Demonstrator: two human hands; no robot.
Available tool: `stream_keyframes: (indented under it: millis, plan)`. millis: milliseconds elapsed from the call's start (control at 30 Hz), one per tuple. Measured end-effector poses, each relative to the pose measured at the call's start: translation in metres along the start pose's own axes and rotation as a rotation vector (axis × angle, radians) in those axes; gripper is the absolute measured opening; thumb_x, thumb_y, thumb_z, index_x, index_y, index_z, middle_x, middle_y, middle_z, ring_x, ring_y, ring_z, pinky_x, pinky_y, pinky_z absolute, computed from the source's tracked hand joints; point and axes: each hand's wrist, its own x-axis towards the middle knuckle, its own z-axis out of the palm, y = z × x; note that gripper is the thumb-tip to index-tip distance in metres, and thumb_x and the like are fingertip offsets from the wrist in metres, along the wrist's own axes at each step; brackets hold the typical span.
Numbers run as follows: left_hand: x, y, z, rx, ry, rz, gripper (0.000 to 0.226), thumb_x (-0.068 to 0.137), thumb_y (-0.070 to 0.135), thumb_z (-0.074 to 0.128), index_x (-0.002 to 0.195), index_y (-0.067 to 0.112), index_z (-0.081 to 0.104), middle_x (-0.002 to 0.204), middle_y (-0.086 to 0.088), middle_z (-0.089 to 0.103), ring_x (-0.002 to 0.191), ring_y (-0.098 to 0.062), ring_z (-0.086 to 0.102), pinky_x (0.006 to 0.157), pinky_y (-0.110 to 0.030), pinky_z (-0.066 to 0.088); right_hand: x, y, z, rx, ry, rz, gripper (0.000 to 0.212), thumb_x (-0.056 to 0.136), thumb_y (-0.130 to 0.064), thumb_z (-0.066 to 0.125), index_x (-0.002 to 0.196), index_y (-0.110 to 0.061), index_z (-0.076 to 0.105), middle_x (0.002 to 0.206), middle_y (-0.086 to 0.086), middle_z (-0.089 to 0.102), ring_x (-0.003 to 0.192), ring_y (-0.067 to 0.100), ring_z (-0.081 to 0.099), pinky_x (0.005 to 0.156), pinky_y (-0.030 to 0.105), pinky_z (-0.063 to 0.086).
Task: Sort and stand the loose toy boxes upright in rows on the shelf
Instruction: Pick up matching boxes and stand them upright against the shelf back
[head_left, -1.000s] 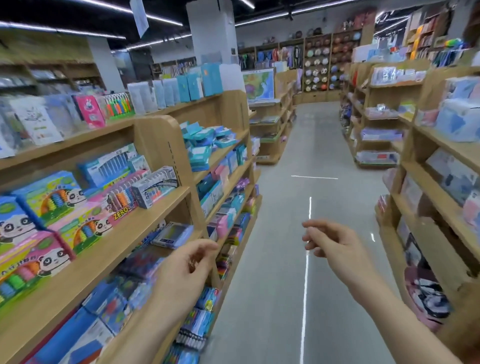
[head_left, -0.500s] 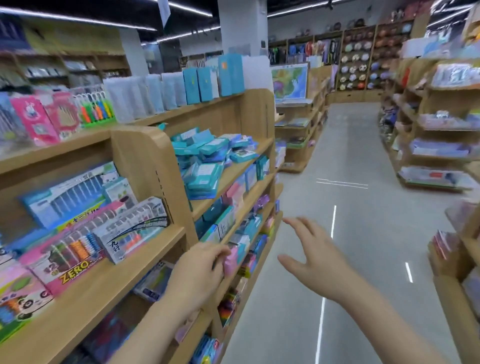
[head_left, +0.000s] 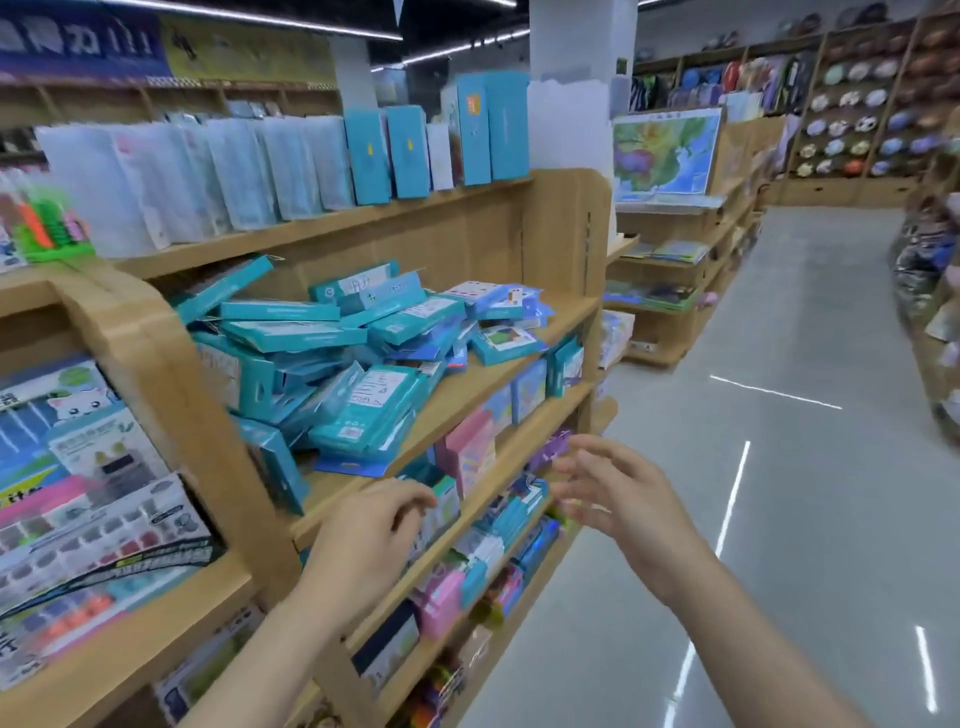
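Note:
A messy heap of flat teal toy boxes (head_left: 332, 364) lies on the middle wooden shelf (head_left: 467, 384), most of them flat or leaning. On the top shelf, several teal boxes (head_left: 410, 150) stand upright in a row. My left hand (head_left: 363, 551) hovers in front of the shelf edge below the heap, fingers loosely curled, holding nothing. My right hand (head_left: 623, 504) is raised to the right of it with spread fingers, over the aisle side of the lower shelves. Neither hand touches a box.
Lower shelves hold pink and blue boxes (head_left: 467, 457). The left bay carries marker sets (head_left: 93, 519). A wooden divider (head_left: 197, 415) separates the bays. A map (head_left: 665, 150) stands past the shelf end. The grey aisle floor (head_left: 779, 415) runs on the right, with more shelving beyond it.
The view has advanced along the aisle, so the heap of teal boxes is now close ahead. Both hands have risen toward that shelf bay; the right hand's fingers have spread.

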Motion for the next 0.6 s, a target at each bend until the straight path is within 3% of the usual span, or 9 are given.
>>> stream_keyframes:
  millis: [133, 233, 300, 367, 500, 600]
  plan:
    - [0.061, 0.043, 0.056, -0.153, 0.062, -0.152, 0.027, 0.092, 0.01, 0.052, 0.09, 0.031, 0.068, 0.083, 0.022, 0.065, 0.076, 0.007, 0.058, 0.064, -0.01, 0.041, 0.08, -0.019, -0.056, 0.068, -0.092, 0.115, 0.022, 0.098, -0.021, 0.05, 0.107, -0.01, 0.066, 0.099, 0.016, 0.071, 0.079, 0.024, 0.069, 0.069, 0.033, 0.055]
    - [0.11, 0.07, 0.087, -0.146, 0.065, -0.163, 0.024, 0.094, 0.017, 0.049, 0.091, 0.032, 0.067, 0.084, 0.015, 0.067, 0.069, -0.002, 0.055, 0.062, -0.025, 0.042, 0.142, -0.039, -0.088, 0.111, -0.133, 0.148, 0.026, 0.098, -0.024, 0.048, 0.106, -0.008, 0.067, 0.099, 0.016, 0.071, 0.079, 0.024, 0.068, 0.07, 0.032, 0.052]
    - [0.14, 0.081, 0.101, -0.029, 0.084, -0.131, 0.015, 0.094, 0.025, 0.05, 0.093, 0.031, 0.064, 0.086, 0.015, 0.064, 0.08, -0.004, 0.055, 0.07, -0.029, 0.042, 0.18, -0.047, -0.101, 0.164, -0.152, 0.189, 0.028, 0.098, -0.025, 0.048, 0.109, -0.007, 0.067, 0.098, 0.017, 0.069, 0.079, 0.024, 0.066, 0.069, 0.032, 0.051]
    - [0.172, 0.088, 0.112, 0.097, 0.125, -0.14, 0.007, 0.092, 0.027, 0.052, 0.087, 0.027, 0.057, 0.078, 0.012, 0.059, 0.078, -0.012, 0.053, 0.068, -0.034, 0.042, 0.219, -0.052, -0.109, 0.222, -0.184, 0.23, 0.028, 0.097, -0.024, 0.05, 0.111, -0.007, 0.066, 0.095, 0.015, 0.068, 0.077, 0.024, 0.064, 0.066, 0.029, 0.049]
    - [0.241, 0.078, 0.136, 0.126, 0.14, -0.165, 0.043, 0.081, 0.007, 0.055, 0.059, 0.027, 0.024, 0.051, 0.009, 0.031, 0.053, -0.005, 0.033, 0.05, -0.027, 0.02, 0.297, -0.051, -0.107, 0.26, -0.194, 0.298, 0.027, 0.094, -0.024, 0.053, 0.113, -0.008, 0.064, 0.093, 0.013, 0.067, 0.07, 0.02, 0.062, 0.065, 0.027, 0.045]
    - [0.291, 0.058, 0.154, 0.108, 0.152, -0.222, 0.054, 0.087, 0.016, 0.06, 0.055, 0.023, 0.017, 0.046, 0.004, 0.019, 0.047, -0.012, 0.029, 0.044, -0.022, 0.018, 0.353, -0.053, -0.101, 0.25, -0.201, 0.318, 0.026, 0.093, -0.022, 0.056, 0.114, -0.009, 0.064, 0.087, 0.01, 0.069, 0.067, 0.017, 0.061, 0.063, 0.027, 0.042]
